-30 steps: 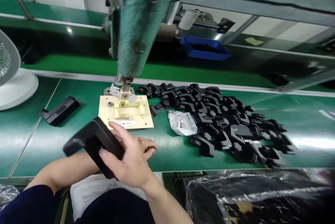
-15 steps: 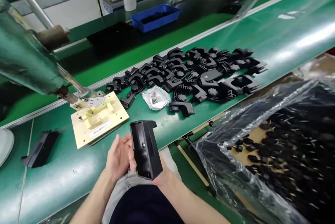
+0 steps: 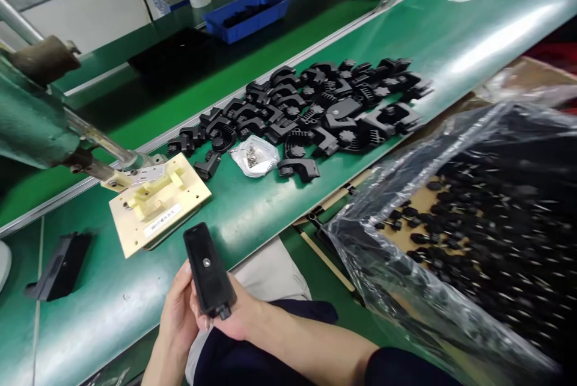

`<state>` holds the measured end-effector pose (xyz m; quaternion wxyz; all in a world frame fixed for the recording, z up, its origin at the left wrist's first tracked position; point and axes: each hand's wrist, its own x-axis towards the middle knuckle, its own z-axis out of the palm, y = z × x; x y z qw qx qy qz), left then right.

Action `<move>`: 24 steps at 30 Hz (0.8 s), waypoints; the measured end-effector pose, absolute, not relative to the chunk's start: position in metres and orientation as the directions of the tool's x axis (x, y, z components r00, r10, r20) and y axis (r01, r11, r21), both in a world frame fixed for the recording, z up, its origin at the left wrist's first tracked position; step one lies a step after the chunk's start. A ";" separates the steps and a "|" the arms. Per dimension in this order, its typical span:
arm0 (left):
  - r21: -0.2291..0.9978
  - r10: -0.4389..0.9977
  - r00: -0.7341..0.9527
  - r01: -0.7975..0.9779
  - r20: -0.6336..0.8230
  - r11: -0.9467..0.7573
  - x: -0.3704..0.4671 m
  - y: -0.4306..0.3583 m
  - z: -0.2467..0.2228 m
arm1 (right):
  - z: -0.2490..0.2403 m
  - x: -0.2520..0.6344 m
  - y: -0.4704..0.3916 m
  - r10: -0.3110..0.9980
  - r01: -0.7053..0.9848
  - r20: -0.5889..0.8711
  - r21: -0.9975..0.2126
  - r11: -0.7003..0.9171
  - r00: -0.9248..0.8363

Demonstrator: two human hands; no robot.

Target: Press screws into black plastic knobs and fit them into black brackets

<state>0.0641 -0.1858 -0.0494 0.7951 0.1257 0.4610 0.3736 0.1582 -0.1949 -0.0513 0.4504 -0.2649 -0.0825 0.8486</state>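
Observation:
A long black plastic housing is held up in front of my lap, tilted, with a small shiny metal spot in its face and a short knob-like end at the bottom. My right hand grips it from below and the right, fingers wrapped behind it. On the other side, my left hand has its thumb along the housing's left edge; some of its fingers are hidden behind the part. Just beyond the hands sits a cream fixture plate with raised blocks and a printed label.
Several black clamp-shaped parts lie heaped on the green bench, beside a clear bag of small screws. Another black housing rests at left, near a green press. A plastic-lined box of black knobs stands at right.
The housing has moved left and turned, so a flatter face with the metal spot shows instead of its hollow side. My left hand has closed in against it. The view has shifted.

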 end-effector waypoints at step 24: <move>0.935 0.942 -0.029 -0.131 -0.335 0.329 0.056 -0.199 -0.019 | -0.039 0.202 -0.197 0.948 -0.218 -0.213 -0.939 -0.265 -0.235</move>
